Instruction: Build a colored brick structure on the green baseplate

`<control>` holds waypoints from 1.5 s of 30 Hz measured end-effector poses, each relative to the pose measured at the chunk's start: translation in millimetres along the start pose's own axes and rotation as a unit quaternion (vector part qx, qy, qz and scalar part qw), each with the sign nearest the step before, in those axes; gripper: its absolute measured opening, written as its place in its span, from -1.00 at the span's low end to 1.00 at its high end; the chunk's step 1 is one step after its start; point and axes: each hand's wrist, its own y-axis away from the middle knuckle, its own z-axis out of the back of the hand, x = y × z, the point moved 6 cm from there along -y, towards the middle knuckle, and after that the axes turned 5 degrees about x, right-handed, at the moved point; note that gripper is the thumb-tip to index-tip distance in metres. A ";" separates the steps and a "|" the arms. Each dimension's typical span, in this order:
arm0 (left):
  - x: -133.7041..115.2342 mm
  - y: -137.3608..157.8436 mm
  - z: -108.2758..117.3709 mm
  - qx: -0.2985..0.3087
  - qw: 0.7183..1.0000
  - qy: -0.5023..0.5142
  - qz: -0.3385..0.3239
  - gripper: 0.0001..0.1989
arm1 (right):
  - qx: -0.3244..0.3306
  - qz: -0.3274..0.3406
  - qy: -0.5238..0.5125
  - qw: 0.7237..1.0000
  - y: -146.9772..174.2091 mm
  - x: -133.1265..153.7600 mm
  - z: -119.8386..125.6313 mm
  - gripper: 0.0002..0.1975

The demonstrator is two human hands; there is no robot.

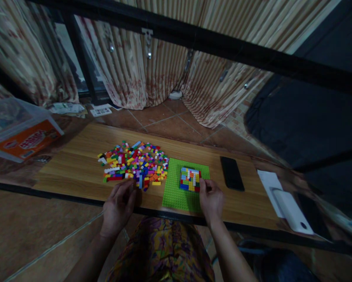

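Observation:
A square build of coloured toy bricks (190,180) sits on the green baseplate (171,196) in front of me. At the build's right edge is my right hand (211,197), thumb and fingers closed together; any small brick in them is hidden. My left hand (119,203) rests by the near side of a wide pile of loose toy bricks (135,160). Its fingers are curled, and I cannot make out what they hold, if anything. A light blue brick (140,181) and a yellow brick (156,183) lie along the pile's near side.
A black phone (232,173) lies right of the baseplate on the wooden table (76,156). Farther right are white papers (270,186) and a white device (293,211). A clear plastic bin with an orange label (29,141) stands at the left. Striped curtains (164,70) hang beyond.

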 end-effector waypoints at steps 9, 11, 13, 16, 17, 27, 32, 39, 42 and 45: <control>-0.2 -2.8 -1.0 0.001 1.000 -0.007 0.014 -0.72 | -0.003 -0.007 0.019 1.000 -29.6 2.5 -17.6 -0.53; 0.0 -2.7 -1.0 0.001 1.000 -0.003 0.014 -0.72 | 0.001 0.000 0.031 1.000 -31.1 4.3 -23.2 -0.53; 0.3 -2.5 -1.2 0.003 1.000 0.002 0.016 -0.71 | 0.005 0.006 0.041 0.999 -30.5 5.4 -27.3 -0.54; 1.1 -2.1 -1.9 0.012 1.000 0.008 0.027 -0.71 | 0.011 0.007 0.058 0.998 -28.8 5.8 -30.1 -0.54; 1.4 -2.1 -2.2 0.014 0.999 0.008 0.032 -0.71 | 0.014 0.006 0.064 0.998 -28.4 5.9 -30.4 -0.53; -3.4 -2.0 -1.1 0.019 0.999 0.020 0.041 -0.71 | 0.055 -0.006 0.131 0.990 -29.7 8.0 -31.1 -0.53; -4.4 -0.2 -1.5 0.026 0.998 0.028 0.039 -0.72 | 0.069 0.007 0.147 0.987 -29.9 9.0 -32.8 -0.54; -4.1 0.5 -3.0 0.037 0.998 0.031 0.043 -0.72 | 0.073 0.010 0.170 0.983 -30.3 9.5 -38.2 -0.54; -3.2 -0.3 -2.7 0.047 0.997 0.030 0.057 -0.72 | 0.086 0.011 0.167 0.982 -30.8 7.7 -41.8 -0.54; -1.0 -1.0 -3.6 0.055 0.996 0.029 0.063 -0.71 | 0.091 0.021 0.126 0.988 -31.6 3.1 -43.4 -0.52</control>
